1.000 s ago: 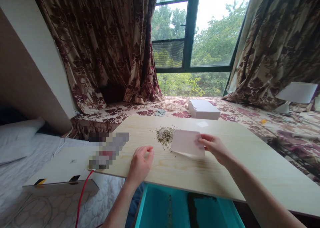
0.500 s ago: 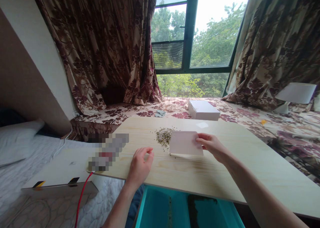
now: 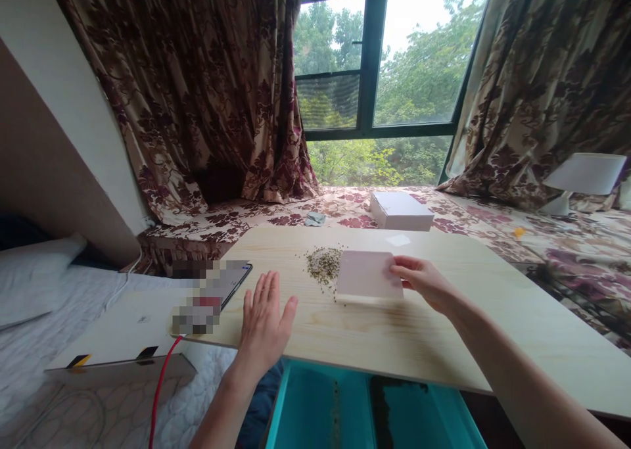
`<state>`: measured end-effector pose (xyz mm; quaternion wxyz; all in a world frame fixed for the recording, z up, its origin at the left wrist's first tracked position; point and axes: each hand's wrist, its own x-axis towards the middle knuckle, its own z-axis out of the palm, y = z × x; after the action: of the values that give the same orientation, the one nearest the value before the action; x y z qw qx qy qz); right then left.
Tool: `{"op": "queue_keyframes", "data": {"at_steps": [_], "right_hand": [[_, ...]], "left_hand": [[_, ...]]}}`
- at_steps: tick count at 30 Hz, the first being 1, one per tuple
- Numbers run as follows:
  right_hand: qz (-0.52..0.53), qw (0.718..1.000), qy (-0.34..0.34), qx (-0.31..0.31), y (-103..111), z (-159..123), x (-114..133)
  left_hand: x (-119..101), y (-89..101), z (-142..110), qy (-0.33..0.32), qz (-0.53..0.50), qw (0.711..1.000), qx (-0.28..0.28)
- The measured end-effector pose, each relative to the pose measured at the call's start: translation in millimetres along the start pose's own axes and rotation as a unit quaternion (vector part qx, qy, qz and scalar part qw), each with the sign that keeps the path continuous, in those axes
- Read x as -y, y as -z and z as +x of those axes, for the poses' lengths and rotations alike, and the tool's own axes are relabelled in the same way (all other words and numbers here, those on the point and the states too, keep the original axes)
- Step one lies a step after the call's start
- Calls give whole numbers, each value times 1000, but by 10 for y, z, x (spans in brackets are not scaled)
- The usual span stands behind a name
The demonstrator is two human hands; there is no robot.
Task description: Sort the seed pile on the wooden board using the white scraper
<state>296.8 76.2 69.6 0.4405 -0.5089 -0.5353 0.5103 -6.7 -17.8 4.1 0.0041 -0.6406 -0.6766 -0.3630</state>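
My right hand (image 3: 419, 279) pinches the right edge of a thin, pale pinkish-white rectangular sheet (image 3: 371, 275), held tilted over the tabletop. The sheet's left edge is beside a loose pile of small green and pale grains (image 3: 323, 265), with a few strays near its lower corner. My left hand (image 3: 269, 314) is spread palm down above the near left of the wooden table (image 3: 315, 334), left of the pile. Its fingers are stretched out and hold nothing. Whether the palm touches the wood I cannot tell.
Below the table's near edge is a teal bin (image 3: 315, 403) with a divider and dark stuff in its right part. A phone-like device (image 3: 239, 281), partly pixelated, lies left with a red cable (image 3: 160, 383). A white box (image 3: 401, 211) and a lamp (image 3: 586, 173) stand behind.
My left hand has opened from a loose curl to flat, spread fingers and moved slightly left. My right hand still holds the sheet beside the grains, and the view has shifted a little.
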Motion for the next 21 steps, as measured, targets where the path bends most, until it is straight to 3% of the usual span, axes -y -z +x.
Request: {"op": "queue_keyframes", "data": {"at_steps": [3, 9, 21], "right_hand": [[-5, 1000, 1, -5, -10, -5, 10], [-15, 1000, 2, 16, -56, 18, 32], [-7, 1000, -16, 26, -107, 81, 36]], "left_hand": [[32, -44, -7, -1, -16, 1000, 14], [-49, -71, 84, -33, -75, 995, -64], [-30, -98, 82, -5, -100, 994, -34]]}}
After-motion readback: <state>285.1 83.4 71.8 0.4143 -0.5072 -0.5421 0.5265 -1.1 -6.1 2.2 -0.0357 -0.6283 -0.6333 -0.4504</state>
